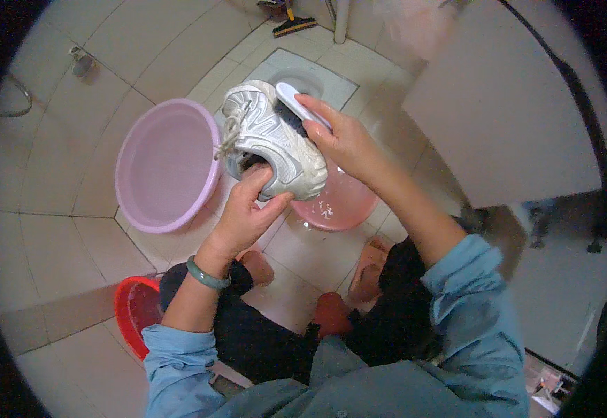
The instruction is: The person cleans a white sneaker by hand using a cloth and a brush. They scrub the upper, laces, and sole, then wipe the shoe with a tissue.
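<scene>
My left hand (248, 211) grips a white and silver sneaker (267, 136) at its heel, with fingers inside the shoe opening and the thumb on the outside. The sneaker's laces hang on its left side. In my right hand (337, 133) is a white-backed scrub brush (295, 104), whose dark bristles rest against the edge of the sneaker's sole. Below the shoe, partly hidden by it, a pink basin (340, 204) holds liquid with some white foam or glare on it.
A lilac basin (167, 167) leans at the left by the tiled wall. Behind the shoe lies a squat toilet (329, 78) in the floor. A squeegee (294, 26) stands at the far wall. A red basin (139, 313) is at the lower left, a pale panel at the right.
</scene>
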Action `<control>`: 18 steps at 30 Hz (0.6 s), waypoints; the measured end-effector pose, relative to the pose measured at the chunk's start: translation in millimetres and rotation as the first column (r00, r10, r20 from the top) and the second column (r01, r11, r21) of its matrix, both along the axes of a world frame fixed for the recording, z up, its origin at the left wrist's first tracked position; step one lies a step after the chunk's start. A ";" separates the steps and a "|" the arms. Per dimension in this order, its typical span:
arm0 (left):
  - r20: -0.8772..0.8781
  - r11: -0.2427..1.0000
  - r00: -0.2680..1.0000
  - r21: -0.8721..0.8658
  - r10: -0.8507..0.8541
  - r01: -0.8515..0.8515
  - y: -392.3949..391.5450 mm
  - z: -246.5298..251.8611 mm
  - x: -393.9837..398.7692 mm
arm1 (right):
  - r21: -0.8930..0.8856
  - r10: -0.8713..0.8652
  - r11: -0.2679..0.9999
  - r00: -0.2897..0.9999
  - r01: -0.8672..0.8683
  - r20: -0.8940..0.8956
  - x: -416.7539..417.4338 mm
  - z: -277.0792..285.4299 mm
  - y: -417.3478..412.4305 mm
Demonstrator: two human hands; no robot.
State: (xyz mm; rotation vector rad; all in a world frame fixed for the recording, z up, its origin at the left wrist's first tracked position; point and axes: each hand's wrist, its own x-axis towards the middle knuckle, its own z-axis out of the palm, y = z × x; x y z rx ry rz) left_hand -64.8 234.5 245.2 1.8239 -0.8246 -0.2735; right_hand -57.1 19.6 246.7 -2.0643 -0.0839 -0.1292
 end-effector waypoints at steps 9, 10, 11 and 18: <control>-0.493 0.979 0.868 -0.142 0.058 -0.146 16.6 -1.0 20.5 | 0.053 0.186 0.979 0.970 -0.197 0.156 -18.6 16.9 -10.9; -0.486 0.988 0.870 -0.078 0.082 -0.137 17.8 3.1 24.5 | -0.008 0.259 0.966 0.957 -0.260 0.127 -22.0 21.9 -12.4; -0.402 0.996 0.913 -0.012 0.075 -0.088 18.1 8.1 26.0 | -0.146 0.297 0.949 0.948 -0.279 0.119 -19.4 22.4 -9.8; -0.158 0.983 0.974 0.055 -0.162 0.173 -2.6 4.4 4.5 | -0.211 0.117 0.974 0.979 -0.081 0.166 -0.5 -11.6 -20.3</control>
